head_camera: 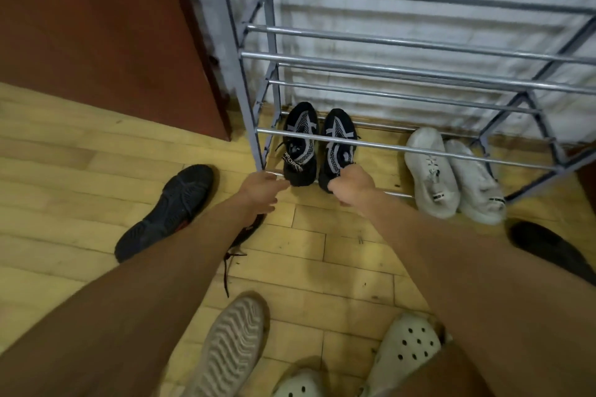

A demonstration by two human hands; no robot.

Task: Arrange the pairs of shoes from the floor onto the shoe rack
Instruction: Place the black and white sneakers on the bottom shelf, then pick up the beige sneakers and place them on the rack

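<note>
my left hand (262,189) and right hand (350,184) each pinch a heel of the black sneakers (317,145) on the shoe rack (371,147) bottom rails, fingertips hidden, bare floor (309,235) behind.

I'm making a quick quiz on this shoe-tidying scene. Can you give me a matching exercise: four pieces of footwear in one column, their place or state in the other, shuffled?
Column 1:
1. black patterned sneakers
2. white sneakers
3. black shoe
4. white clog

Column 2:
A. on the floor, sole turned up, left of the shoe rack
B. bottom tier, right side
C. bottom tier, left side, at both hands
D. on the floor, nearest the camera, holes on top

Pairs: 1-C, 2-B, 3-A, 4-D
</note>
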